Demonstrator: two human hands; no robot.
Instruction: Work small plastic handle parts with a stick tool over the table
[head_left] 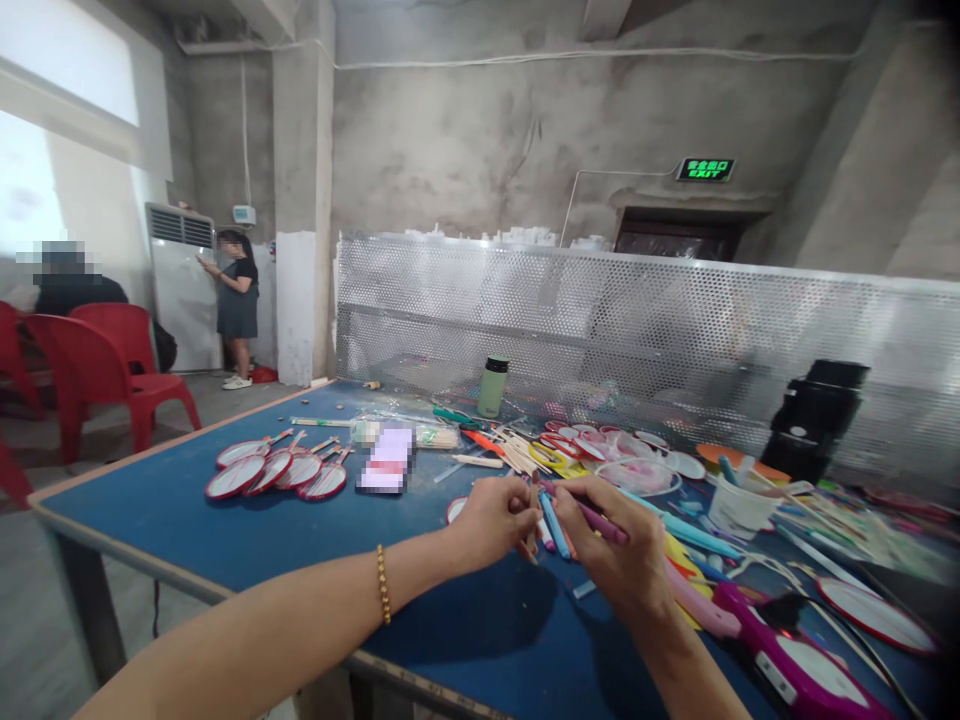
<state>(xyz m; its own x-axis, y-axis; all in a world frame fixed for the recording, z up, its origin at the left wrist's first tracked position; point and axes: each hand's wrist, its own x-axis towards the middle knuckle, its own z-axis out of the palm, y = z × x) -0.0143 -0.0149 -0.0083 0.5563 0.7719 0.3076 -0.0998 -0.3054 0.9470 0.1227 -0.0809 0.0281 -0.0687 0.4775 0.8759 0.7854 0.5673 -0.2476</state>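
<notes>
My left hand (491,522) is closed, pinching a small, thin brown piece (532,546) upright over the blue table. In my right hand (626,545) is a purple pen (606,526), its front end close to the brown piece; whether they touch I cannot tell. Just below the hands lie a blue marker (555,526) and other coloured pens. A white disc (454,510) shows partly behind my left hand. Several small round fans with red rims (237,478) lie overlapped at the left, beside a phone (388,458) with a lit screen.
A green bottle (493,388) stands by the perforated metal screen (660,310). Wooden sticks, scissors, rimmed discs and a white cup (739,506) crowd the right side, along with a black object (817,420) and a purple-and-white device (802,660). Two people are beyond the red chairs (105,365).
</notes>
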